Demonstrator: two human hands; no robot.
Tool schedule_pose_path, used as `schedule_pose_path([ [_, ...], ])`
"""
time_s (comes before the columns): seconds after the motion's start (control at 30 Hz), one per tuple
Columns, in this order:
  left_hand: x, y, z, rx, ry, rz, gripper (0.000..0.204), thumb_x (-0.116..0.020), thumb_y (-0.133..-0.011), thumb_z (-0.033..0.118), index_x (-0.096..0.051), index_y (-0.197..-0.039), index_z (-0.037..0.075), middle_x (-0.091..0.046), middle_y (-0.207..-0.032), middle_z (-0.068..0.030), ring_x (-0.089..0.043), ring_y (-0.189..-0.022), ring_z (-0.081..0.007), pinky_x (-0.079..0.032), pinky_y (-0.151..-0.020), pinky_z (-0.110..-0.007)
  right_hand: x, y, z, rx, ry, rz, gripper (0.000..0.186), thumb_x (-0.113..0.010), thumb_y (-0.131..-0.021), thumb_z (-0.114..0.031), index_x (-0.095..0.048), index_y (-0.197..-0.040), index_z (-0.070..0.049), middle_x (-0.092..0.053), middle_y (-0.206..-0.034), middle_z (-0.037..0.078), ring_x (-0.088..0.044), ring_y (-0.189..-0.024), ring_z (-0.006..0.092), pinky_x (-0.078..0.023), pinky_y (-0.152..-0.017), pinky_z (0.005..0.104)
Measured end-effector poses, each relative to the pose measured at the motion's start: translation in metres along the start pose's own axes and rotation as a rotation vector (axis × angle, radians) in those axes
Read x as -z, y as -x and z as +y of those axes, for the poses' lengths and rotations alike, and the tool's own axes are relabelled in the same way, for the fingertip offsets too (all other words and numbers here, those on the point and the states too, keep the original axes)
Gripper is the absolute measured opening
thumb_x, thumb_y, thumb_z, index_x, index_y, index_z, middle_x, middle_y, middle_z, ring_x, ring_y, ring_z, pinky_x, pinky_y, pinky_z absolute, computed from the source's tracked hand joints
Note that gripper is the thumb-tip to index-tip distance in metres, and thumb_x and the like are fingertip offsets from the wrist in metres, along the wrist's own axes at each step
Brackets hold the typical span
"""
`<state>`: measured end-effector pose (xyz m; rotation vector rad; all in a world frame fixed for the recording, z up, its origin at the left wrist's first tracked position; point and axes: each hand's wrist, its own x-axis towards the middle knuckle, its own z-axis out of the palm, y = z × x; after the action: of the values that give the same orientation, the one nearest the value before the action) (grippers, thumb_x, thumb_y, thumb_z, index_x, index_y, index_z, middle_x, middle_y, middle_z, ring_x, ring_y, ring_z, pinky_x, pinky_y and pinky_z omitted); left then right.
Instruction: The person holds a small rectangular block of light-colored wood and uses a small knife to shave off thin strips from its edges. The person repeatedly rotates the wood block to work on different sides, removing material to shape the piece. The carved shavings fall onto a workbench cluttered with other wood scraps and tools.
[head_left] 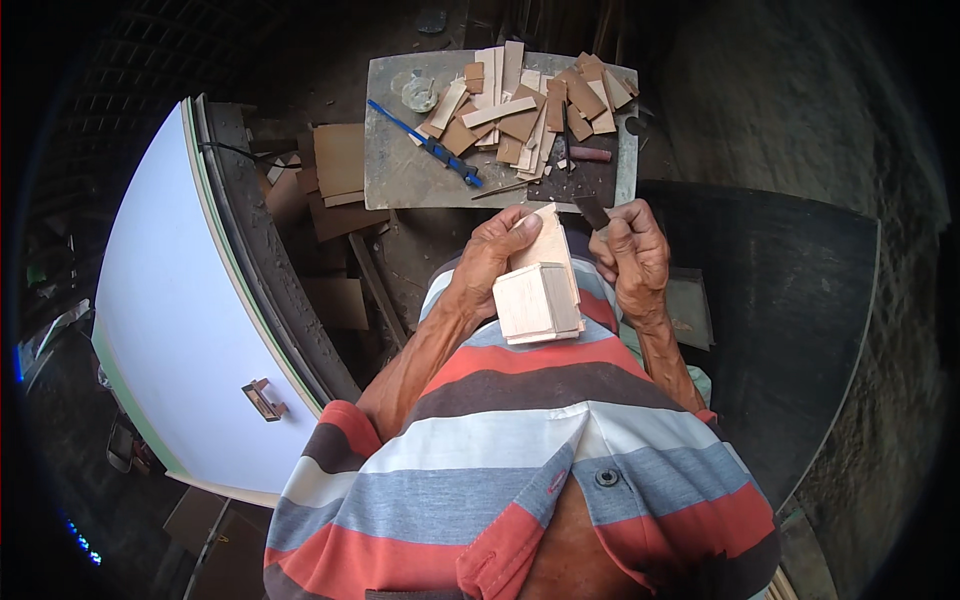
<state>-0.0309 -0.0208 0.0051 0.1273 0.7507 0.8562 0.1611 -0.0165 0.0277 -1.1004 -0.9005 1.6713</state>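
My left hand (490, 250) grips a small pale wooden piece (537, 302), made of a boxy block with a taller flat board rising behind it, held in front of my striped shirt; its thumb presses on the board near the top. Just to the right, my right hand (630, 255) is closed on a dark flat strip (590, 210), angled up toward the upper left. I cannot tell exactly what the strip is. The strip and the wooden piece are close, with no clear contact between them.
A work board (400, 170) ahead bears scattered wood offcuts (500, 118), a blue box cutter (440, 150), a small glue-smeared container (418, 95) and a red-handled tool (590, 155). A white panel (190, 300) stands left, a dark panel (780, 320) right, and brown sheet pieces (338, 165) lie behind.
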Motion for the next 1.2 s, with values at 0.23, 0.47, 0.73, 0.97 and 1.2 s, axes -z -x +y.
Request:
schedule_pose_path([
  [0.23, -0.012, 0.003, 0.011, -0.033, -0.1, 0.006, 0.019, -0.059, -0.093, 0.023, -0.055, -0.098, 0.005, -0.061, -0.08, -0.0024, -0.061, -0.066, -0.009, -0.053, -0.06, -0.024, -0.005, -0.016, 0.004, 0.048, 0.384, -0.007, 0.02, -0.055, -0.097, -0.023, -0.057, -0.095, -0.004, -0.055, -0.067, 0.0, -0.048, -0.058, 0.0049, -0.042, -0.054, 0.0198],
  [0.47, 0.002, -0.002, 0.004, 0.015, 0.055, -0.109, 0.02, -0.06, -0.093, 0.023, -0.055, -0.1, 0.005, -0.062, -0.083, -0.003, -0.062, -0.069, -0.0096, -0.054, -0.064, -0.025, -0.013, -0.023, 0.003, 0.18, 0.672, 0.031, 0.022, -0.057, -0.095, -0.021, -0.06, -0.085, -0.001, -0.057, -0.066, 0.003, -0.054, -0.061, 0.0099, -0.043, -0.055, 0.0256],
  [0.73, -0.006, 0.005, -0.003, 0.015, 0.067, -0.066, 0.019, -0.058, -0.094, 0.024, -0.054, -0.099, 0.006, -0.06, -0.082, -0.0012, -0.061, -0.071, -0.0083, -0.054, -0.065, -0.024, -0.01, -0.014, -0.004, 0.103, 0.639, -0.055, 0.022, -0.056, -0.096, -0.019, -0.06, -0.085, 0.001, -0.055, -0.065, 0.004, -0.054, -0.06, 0.0124, -0.044, -0.057, 0.0282],
  [0.97, -0.001, 0.006, -0.006, 0.03, 0.068, -0.087, 0.018, -0.056, -0.095, 0.023, -0.054, -0.099, 0.006, -0.061, -0.083, -0.0021, -0.061, -0.07, -0.0086, -0.053, -0.064, -0.024, 0.001, -0.012, -0.009, -0.012, 0.598, -0.178, 0.024, -0.055, -0.096, -0.021, -0.059, -0.085, 0.0, -0.053, -0.064, 0.002, -0.051, -0.06, 0.0085, -0.043, -0.056, 0.0258],
  [1.2, 0.004, 0.002, -0.01, 0.056, 0.039, -0.113, 0.018, -0.057, -0.095, 0.023, -0.054, -0.1, 0.006, -0.062, -0.083, -0.0022, -0.061, -0.069, -0.0085, -0.053, -0.063, -0.024, 0.005, -0.005, -0.013, -0.134, 0.479, -0.194, 0.022, -0.056, -0.096, -0.02, -0.059, -0.086, -0.001, -0.05, -0.062, 0.0, -0.046, -0.057, 0.0062, -0.039, -0.052, 0.0246],
])
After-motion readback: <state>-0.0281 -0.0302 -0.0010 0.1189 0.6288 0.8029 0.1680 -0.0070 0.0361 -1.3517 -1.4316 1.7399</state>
